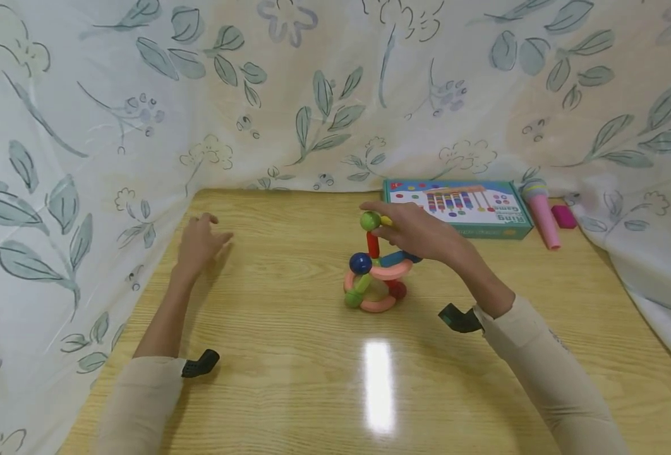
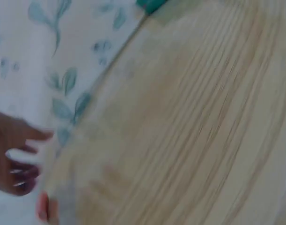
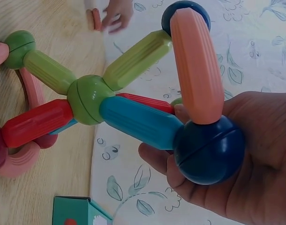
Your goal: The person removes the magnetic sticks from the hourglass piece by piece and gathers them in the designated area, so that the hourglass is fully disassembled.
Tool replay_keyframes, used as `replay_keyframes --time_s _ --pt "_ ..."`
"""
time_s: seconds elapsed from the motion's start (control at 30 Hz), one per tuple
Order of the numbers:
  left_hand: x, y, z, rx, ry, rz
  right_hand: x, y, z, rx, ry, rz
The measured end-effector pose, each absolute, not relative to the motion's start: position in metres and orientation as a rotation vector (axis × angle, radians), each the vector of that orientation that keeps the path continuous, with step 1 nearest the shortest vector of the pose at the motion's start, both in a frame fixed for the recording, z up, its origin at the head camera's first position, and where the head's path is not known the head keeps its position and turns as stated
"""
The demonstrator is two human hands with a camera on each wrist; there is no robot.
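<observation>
A magnetic stick-and-ball model stands on the wooden table (image 1: 278,354), with curved pink sticks (image 1: 389,272) and a dark blue ball (image 1: 361,263) around its middle. From its centre a red stick (image 1: 373,245) rises to a green ball (image 1: 371,220). My right hand (image 1: 421,230) is at the top and pinches a short yellow stick (image 1: 387,221) beside that ball. In the right wrist view a blue stick (image 3: 140,123) and a blue ball (image 3: 209,150) lie in front of the palm. My left hand (image 1: 198,243) hovers at the table's left side, fingers loosely bent and holding nothing.
At the back right lies a teal game box (image 1: 460,221), with a pink toy microphone (image 1: 542,212) and a small magenta block (image 1: 564,217) to its right. Leaf-patterned cloth (image 1: 324,95) hangs behind the table and along both sides.
</observation>
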State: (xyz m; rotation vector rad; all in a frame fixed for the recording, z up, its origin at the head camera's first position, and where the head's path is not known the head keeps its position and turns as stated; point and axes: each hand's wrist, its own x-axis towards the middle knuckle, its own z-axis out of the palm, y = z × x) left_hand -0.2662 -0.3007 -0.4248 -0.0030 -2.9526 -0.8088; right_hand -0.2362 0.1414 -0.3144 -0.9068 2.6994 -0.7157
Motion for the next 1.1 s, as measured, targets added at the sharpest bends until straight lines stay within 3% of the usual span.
replay_keyframes --time_s 0.2,0.33,0.63,1.1 --pt "-0.258 -0.196 -0.402 -0.964 -2.983 -1.25 -0.235 0.147 -0.311 -0.88 2.685 -0.698" --pt "-0.238 -0.137 -0.38 -1.312 -2.833 -1.44 -0.234 0.149 -0.309 -0.84 2.677 -0.703" --pt "-0.221 -0.104 -0.355 -1.568 -2.616 -1.338 -0.235 0.15 -0.308 -0.808 2.682 -0.689" --pt "-0.238 -0.106 -0.36 -1.581 -2.545 -1.349 -0.256 0.15 -0.306 -0.866 2.662 -0.701"
